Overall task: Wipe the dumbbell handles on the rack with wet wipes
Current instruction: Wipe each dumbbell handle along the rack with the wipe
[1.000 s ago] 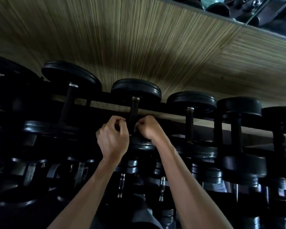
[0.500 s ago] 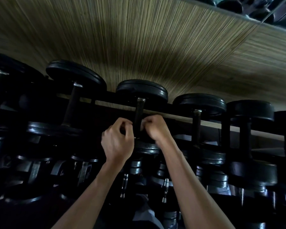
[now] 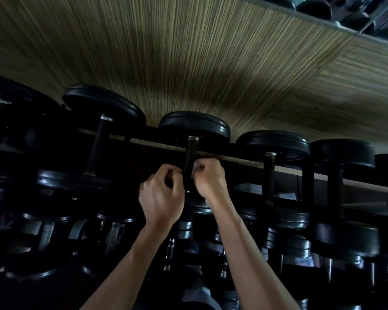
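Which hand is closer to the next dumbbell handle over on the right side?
The right hand. It sits on the right of the dark handle being wiped, nearer the next black dumbbell's handle; the left hand would have to cross over.

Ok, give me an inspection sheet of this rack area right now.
Surface: black rack rail carrying a top row of dumbbells.
Job's things: handle of the middle dumbbell being worked; a pale bit of wipe shows at the right fingers.
Clutter: nothing seen.
Grips: left hand and right hand curled on either side of that handle.
Cables: nothing seen.
Surroundings: striped wood-look wall; more dumbbells on lower tiers; lighting dim.
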`<action>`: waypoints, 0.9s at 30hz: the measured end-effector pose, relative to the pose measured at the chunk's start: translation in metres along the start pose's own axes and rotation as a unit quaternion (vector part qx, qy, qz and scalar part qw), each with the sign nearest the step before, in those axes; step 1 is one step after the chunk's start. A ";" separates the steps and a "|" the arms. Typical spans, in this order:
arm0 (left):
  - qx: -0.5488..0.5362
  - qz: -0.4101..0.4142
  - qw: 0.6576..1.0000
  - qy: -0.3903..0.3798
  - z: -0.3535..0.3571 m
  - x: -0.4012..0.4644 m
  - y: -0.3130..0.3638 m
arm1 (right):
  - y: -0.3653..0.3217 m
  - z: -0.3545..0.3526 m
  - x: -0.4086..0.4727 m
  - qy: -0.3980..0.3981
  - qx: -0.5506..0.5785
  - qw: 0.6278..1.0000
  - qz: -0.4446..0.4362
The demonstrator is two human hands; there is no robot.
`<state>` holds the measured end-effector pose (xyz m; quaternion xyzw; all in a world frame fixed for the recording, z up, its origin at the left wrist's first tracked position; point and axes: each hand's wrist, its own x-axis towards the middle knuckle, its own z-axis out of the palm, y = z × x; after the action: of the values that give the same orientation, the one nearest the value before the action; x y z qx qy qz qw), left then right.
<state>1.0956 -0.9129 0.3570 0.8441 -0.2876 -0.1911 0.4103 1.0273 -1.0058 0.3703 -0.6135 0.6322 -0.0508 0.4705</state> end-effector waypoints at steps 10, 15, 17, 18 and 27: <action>-0.008 0.010 1.000 -0.002 0.001 0.000 0.000 | -0.004 0.002 0.001 0.047 -0.009 0.998 -0.039; -0.012 0.009 1.000 -0.005 0.002 0.000 -0.001 | -0.017 -0.004 0.024 0.093 0.015 0.995 -0.029; -0.014 0.010 1.000 -0.004 0.002 0.000 -0.001 | -0.018 -0.004 0.025 0.093 0.018 0.995 -0.032; -0.015 0.011 1.000 -0.004 0.001 0.000 -0.002 | -0.016 -0.003 0.021 0.092 0.012 0.995 -0.041; -0.017 0.010 1.000 -0.007 0.000 -0.001 -0.001 | -0.025 -0.002 0.032 0.123 0.046 0.991 -0.024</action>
<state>1.0951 -0.9121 0.3562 0.8329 -0.2950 -0.1975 0.4246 1.0501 -1.0395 0.3703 -0.5952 0.6671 -0.1664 0.4159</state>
